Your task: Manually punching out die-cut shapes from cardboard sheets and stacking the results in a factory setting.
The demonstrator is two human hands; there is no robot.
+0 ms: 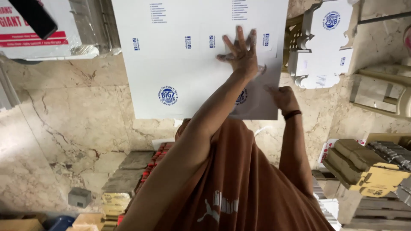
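Left hand splayed flat on the white cardboard sheet at frame top, right hand pinching its lower-right edge — best kept pressed firm and square.

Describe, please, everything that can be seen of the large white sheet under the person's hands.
The large white sheet looks like thin, unfolded cardboard, flat on the marble floor. It is rectangular, its far edge out of view, with small blue printed marks and round blue emblems. Faint cut or crease lines cross it. The left hand presses on it with spread fingers; the right hand touches its near right corner.
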